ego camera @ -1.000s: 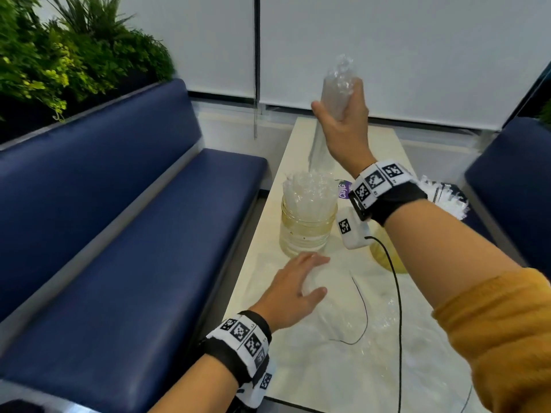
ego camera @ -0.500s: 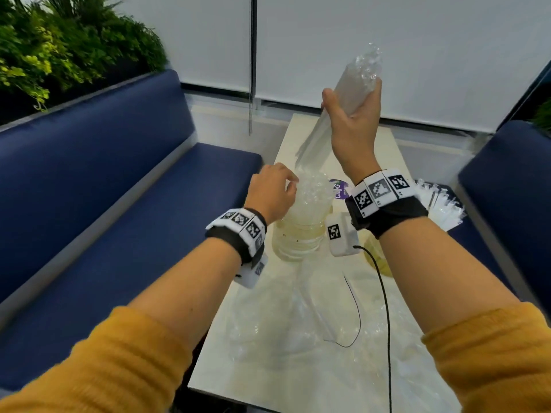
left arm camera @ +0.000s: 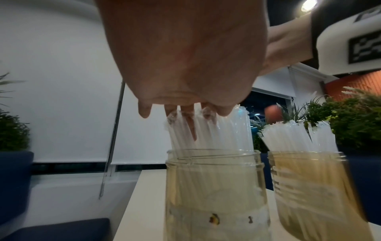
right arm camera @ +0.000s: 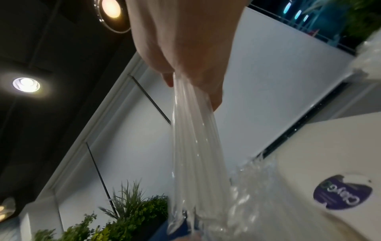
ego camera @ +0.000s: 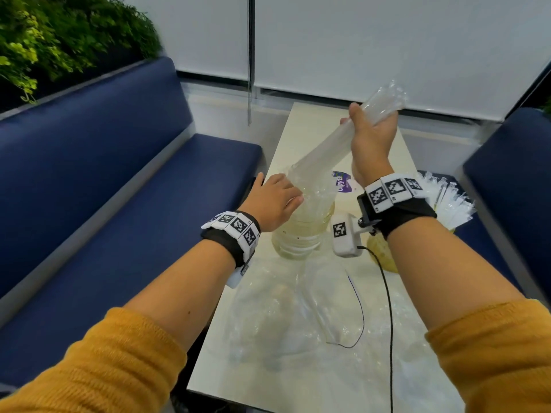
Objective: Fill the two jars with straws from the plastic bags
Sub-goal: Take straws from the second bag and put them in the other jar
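A clear jar stands mid-table, packed with translucent straws. My left hand sits over its mouth; in the left wrist view its fingers curl down among the straw tops. My right hand is raised above and behind the jar and grips a long clear plastic bag of straws, tilted with its lower open end at the jar's mouth. A second jar, full of straws, stands just to the right, partly hidden behind my right wrist.
Empty crumpled plastic bags and a thin black cable lie on the near part of the pale table. A purple-labelled item sits behind the jars. Blue benches flank the table on both sides.
My left hand has lifted off the table and come onto the straws at the jar's mouth. My right hand has tipped the bag from upright to slanted, lower end toward the jar.
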Action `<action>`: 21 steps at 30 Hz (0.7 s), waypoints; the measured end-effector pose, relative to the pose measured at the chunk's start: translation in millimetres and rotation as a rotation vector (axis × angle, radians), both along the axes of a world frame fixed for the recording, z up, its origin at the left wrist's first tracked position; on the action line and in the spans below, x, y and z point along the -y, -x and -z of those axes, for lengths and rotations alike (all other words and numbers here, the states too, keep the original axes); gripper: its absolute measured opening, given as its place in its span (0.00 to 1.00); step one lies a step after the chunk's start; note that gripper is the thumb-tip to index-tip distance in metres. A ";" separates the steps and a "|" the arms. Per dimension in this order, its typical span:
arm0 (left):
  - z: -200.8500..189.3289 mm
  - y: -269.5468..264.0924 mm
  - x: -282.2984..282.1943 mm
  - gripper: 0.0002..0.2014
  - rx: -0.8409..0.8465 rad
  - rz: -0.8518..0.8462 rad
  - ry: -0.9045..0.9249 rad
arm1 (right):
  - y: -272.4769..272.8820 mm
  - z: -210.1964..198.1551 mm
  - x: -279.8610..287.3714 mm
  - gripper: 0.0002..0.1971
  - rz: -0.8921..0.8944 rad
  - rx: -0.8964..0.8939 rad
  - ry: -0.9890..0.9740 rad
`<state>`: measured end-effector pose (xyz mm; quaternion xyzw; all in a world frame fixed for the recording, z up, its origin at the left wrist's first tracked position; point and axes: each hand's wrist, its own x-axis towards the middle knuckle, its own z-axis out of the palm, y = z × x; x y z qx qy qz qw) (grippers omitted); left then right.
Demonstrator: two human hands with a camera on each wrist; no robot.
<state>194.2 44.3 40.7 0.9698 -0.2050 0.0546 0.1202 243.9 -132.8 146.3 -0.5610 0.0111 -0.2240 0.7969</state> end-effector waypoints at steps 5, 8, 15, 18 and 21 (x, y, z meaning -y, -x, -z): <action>0.5 -3.6 1.2 0.22 -0.060 0.008 -0.007 | -5.9 -12.8 13.2 0.20 -0.057 0.012 -0.124; -0.8 -4.1 6.5 0.23 -0.117 0.003 -0.032 | -2.9 -10.7 3.9 0.17 -0.121 -0.034 -0.195; -4.7 1.4 -1.9 0.25 -0.157 0.013 -0.056 | -3.9 14.4 4.4 0.21 -0.041 -0.117 0.040; -4.8 0.9 -3.1 0.24 -0.149 0.019 -0.022 | -1.9 10.8 -2.7 0.26 -0.057 -0.041 0.224; -5.7 -0.9 -5.1 0.19 -0.087 0.021 0.129 | 4.3 14.9 -16.8 0.32 -0.106 0.037 0.451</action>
